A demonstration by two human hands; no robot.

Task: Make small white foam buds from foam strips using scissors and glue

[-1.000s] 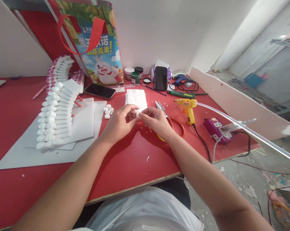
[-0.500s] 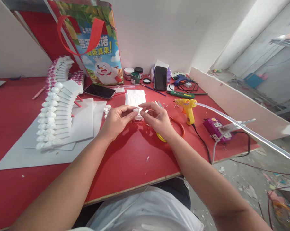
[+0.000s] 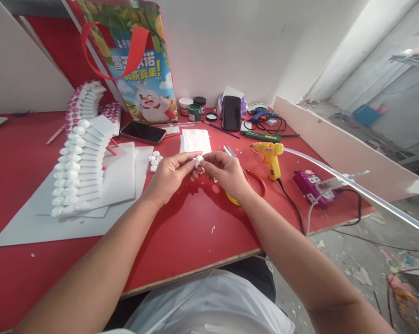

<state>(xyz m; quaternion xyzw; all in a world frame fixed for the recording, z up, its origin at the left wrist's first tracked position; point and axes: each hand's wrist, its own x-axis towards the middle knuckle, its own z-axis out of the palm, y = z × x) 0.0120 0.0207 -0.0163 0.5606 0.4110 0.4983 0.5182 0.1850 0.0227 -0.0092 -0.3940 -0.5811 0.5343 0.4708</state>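
Between the fingertips of both hands is a small crumpled white paper piece [image 3: 198, 160], pinched from either side. My left hand [image 3: 169, 176] is closed on its left side, and my right hand [image 3: 226, 174] is closed on its right. Just behind them lies a stack of white paper sheets [image 3: 195, 139]. Several small white paper balls [image 3: 155, 161] sit beside my left hand. Scissors with red and yellow handles [image 3: 256, 178] lie partly hidden under my right hand and wrist.
A yellow glue gun [image 3: 272, 160] with a long clear glue stick stands right, near a purple box [image 3: 313, 186]. Left are fanned white pieces with rounded tips [image 3: 86, 167] on white boards [image 3: 21, 227]. Phones [image 3: 143, 132], paint jars [image 3: 194, 112] and a printed bag [image 3: 146, 69] are behind.
The white paper between my fingers has become a more bunched, rounded lump. My fingertips have drawn closer together around it.
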